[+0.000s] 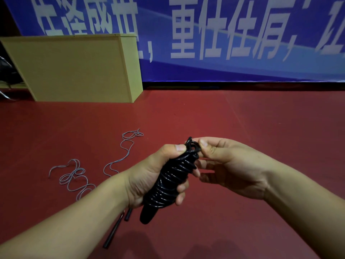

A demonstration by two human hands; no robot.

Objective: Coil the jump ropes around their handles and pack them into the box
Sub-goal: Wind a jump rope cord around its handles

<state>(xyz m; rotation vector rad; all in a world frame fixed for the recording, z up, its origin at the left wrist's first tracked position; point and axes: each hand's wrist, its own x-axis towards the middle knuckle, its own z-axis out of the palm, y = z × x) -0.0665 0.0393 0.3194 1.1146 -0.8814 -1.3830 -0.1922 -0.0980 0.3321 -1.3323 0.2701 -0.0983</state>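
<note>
My left hand (pixel 149 176) grips a black jump rope (pixel 168 184) whose cord is coiled tightly around its handles, the handle ends pointing down toward me. My right hand (pixel 224 165) pinches the last loop of black cord at the top of the bundle between thumb and forefinger. A second jump rope with a thin grey cord (pixel 78 176) lies loose and tangled on the red floor to the left. Its slim black handles (pixel 113 232) lie near my left forearm. No packing box can be told apart for certain.
A yellow wooden cabinet (pixel 74 68) stands on the floor at the back left. A blue banner with white characters (pixel 224 34) covers the wall behind. Red floor (pixel 224 118) stretches ahead and to the right.
</note>
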